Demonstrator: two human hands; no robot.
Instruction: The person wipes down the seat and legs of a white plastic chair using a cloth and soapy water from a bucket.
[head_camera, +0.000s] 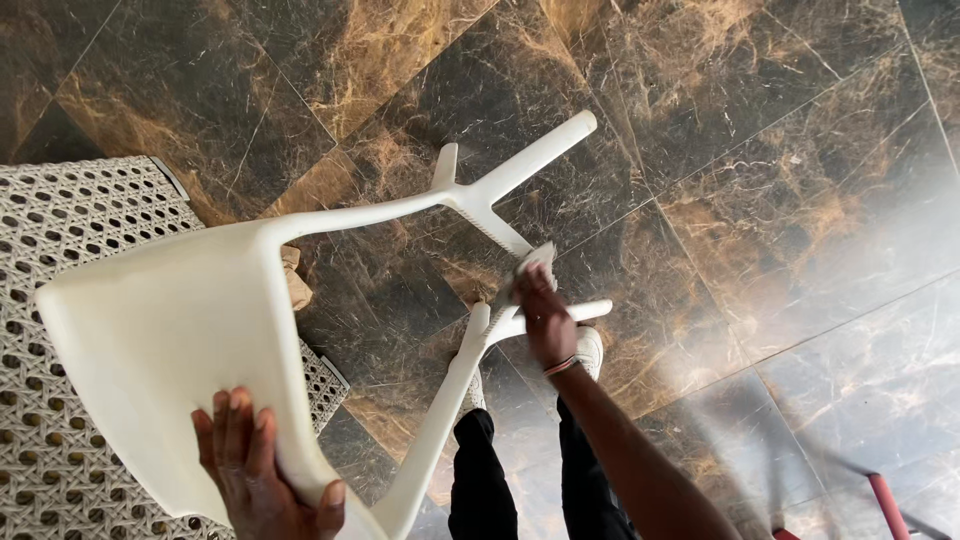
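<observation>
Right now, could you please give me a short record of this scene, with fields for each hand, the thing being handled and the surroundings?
Left hand: left hand grips the edge of the cream plastic chair, which is tipped over with its legs pointing away.
Right hand: right hand presses a small pale cloth against the chair's leg frame.
Beside the chair: white woven lattice surface at the left.
Floor: dark brown marbled tiles.
Also visible: the person's dark trousers and white shoes; a red bar at lower right.

A woven white chair (60, 250) stands on dark marble floor (780, 180).
</observation>
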